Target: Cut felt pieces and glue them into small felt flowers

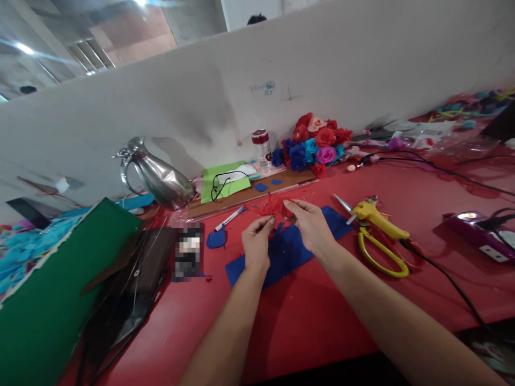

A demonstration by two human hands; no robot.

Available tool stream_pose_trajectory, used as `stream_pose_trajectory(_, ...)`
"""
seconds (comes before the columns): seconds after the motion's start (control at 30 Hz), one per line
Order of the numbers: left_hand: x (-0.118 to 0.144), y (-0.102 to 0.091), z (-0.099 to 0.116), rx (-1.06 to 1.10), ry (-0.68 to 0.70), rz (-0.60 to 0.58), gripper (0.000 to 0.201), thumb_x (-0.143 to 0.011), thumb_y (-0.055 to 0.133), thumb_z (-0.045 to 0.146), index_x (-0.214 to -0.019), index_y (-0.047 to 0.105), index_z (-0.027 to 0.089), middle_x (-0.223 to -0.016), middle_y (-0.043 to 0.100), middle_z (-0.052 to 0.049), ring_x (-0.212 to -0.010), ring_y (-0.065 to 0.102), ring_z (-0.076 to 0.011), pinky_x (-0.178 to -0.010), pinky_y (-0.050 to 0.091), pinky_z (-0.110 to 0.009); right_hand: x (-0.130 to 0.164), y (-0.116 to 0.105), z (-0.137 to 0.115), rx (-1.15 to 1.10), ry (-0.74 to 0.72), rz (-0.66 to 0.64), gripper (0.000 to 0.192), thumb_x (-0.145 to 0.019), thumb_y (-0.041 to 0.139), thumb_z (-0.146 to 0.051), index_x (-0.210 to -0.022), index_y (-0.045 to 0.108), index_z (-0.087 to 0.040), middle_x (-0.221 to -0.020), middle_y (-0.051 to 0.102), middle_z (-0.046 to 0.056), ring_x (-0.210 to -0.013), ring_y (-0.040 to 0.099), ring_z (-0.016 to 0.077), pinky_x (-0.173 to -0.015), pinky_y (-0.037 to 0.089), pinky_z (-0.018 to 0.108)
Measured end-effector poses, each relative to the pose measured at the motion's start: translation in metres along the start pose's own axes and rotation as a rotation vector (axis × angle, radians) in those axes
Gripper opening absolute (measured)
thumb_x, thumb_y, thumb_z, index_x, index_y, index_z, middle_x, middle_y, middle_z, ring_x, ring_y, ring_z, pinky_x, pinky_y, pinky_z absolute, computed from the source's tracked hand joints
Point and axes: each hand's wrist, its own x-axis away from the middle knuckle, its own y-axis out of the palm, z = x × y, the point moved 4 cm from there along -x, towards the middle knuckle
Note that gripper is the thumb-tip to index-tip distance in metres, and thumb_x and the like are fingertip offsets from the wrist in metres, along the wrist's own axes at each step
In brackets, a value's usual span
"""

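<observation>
Both my hands pinch a small piece of red felt (276, 206) above the red table (322, 311). My left hand (256, 244) grips its left edge with thumb and fingers. My right hand (309, 225) holds its right edge. Under the hands lies a long blue felt strip (281, 254). A smaller blue felt piece (216, 239) and a white marker pen (229, 219) lie to the left.
Yellow-handled scissors (380, 252) and a yellow glue gun (376, 214) lie to the right, with black cables. Felt flowers (314, 145) and a small jar (261, 147) stand by the white wall. A steel jug (159, 174), green sheet (52, 289) and dark pouch (132, 284) sit at left.
</observation>
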Motion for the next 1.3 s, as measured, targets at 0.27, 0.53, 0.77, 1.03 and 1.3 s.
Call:
stream_pose_trajectory(0.27,0.0014,0.0013,0.0009,-0.029,-0.006,-0.010,0.018,-0.053,0.078,0.022,-0.070,0.074,0.017,-0.069,0.070,-0.001,-0.066,0.058,-0.0101,-0.071,0.044,-0.025,0.0001,0.0012,-0.0012,0.008,-0.055,0.010,0.020,-0.057,0.077,-0.035,-0.065,0.068,-0.019,-0.066,0.067,-0.001,-0.063,0.058,0.0115,-0.063,0.048,0.026)
stream_pose_trajectory(0.53,0.0024,0.0042,-0.0012,-0.036,-0.031,-0.070,0.017,-0.053,0.079,0.023,-0.068,0.073,0.017,-0.069,0.069,-0.001,-0.064,0.058,-0.0103,-0.069,0.044,-0.025,0.0015,0.0024,-0.0042,0.027,-0.101,0.019,0.018,-0.057,0.074,-0.035,-0.064,0.067,-0.020,-0.065,0.066,-0.002,-0.065,0.058,0.0121,-0.063,0.049,0.026)
stream_pose_trajectory(0.77,0.0017,0.0033,-0.0025,-0.049,-0.035,-0.072,0.017,-0.053,0.078,0.023,-0.068,0.073,0.018,-0.068,0.069,-0.001,-0.063,0.057,-0.0099,-0.067,0.044,-0.024,0.0015,0.0019,-0.0038,0.042,-0.100,0.023,0.020,-0.057,0.073,-0.037,-0.065,0.066,-0.020,-0.066,0.066,-0.001,-0.066,0.059,0.0133,-0.064,0.049,0.028)
stream_pose_trajectory(1.03,0.0016,0.0028,-0.0026,-0.039,-0.041,-0.061,0.017,-0.054,0.078,0.022,-0.069,0.073,0.017,-0.068,0.069,-0.001,-0.063,0.058,-0.0099,-0.068,0.044,-0.024,0.0030,0.0029,-0.0048,0.035,-0.095,0.016,0.021,-0.057,0.075,-0.037,-0.063,0.065,-0.020,-0.065,0.065,-0.002,-0.064,0.057,0.0124,-0.064,0.050,0.027)
stream_pose_trajectory(1.3,0.0015,0.0018,-0.0012,-0.069,-0.023,-0.047,0.018,-0.054,0.078,0.024,-0.070,0.074,0.018,-0.071,0.070,-0.002,-0.066,0.059,-0.0117,-0.072,0.045,-0.027,0.0028,0.0022,-0.0039,0.085,-0.121,0.020,0.021,-0.059,0.073,-0.039,-0.065,0.064,-0.020,-0.065,0.063,-0.003,-0.065,0.057,0.0125,-0.065,0.049,0.027)
